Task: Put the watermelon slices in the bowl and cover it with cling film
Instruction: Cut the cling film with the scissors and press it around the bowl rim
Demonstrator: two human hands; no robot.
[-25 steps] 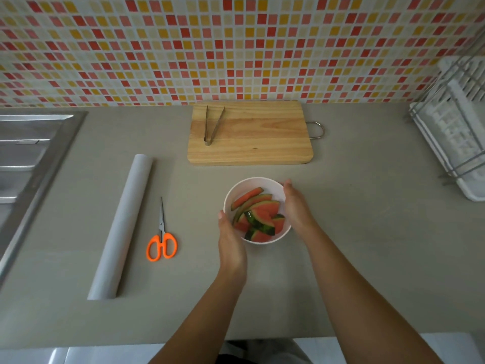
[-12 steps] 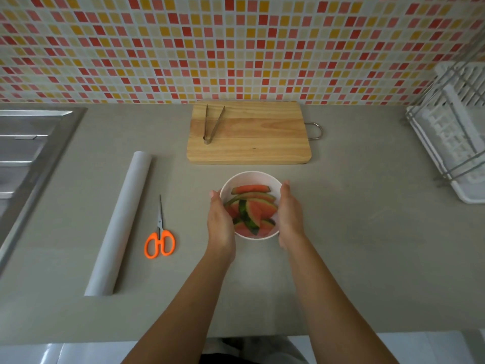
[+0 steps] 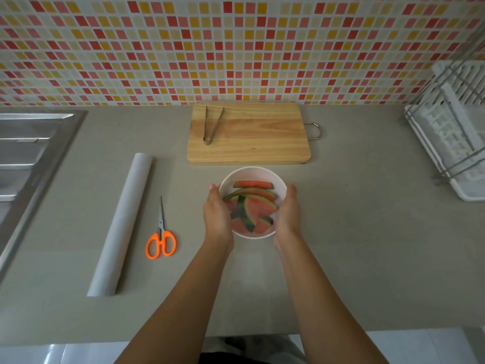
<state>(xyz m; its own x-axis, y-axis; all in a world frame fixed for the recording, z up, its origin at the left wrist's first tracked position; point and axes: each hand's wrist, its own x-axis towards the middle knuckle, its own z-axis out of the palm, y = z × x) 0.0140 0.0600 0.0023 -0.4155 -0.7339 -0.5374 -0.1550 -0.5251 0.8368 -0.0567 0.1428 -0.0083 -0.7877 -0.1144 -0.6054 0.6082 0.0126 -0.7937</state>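
Note:
A white bowl (image 3: pixel 253 173) stands on the grey counter just in front of the chopping board. Several watermelon slices (image 3: pixel 250 206) with green rind lie in it, and they look slightly hazy, as under clear film. My left hand (image 3: pixel 216 215) cups the bowl's left side and my right hand (image 3: pixel 288 212) cups its right side. Both palms press against the wall with fingers pointing away from me. A long white roll of cling film (image 3: pixel 123 224) lies to the left, with orange-handled scissors (image 3: pixel 160 239) beside it.
A wooden chopping board (image 3: pixel 262 137) lies behind the bowl with metal tongs (image 3: pixel 212 124) on its left part. A steel sink (image 3: pixel 29 158) is at far left, a white dish rack (image 3: pixel 456 132) at far right. The counter's front edge runs below my forearms.
The bowl has turned between my hands, so the slices lie at a different angle. My left hand slid up along the bowl's side. The view drew a little closer.

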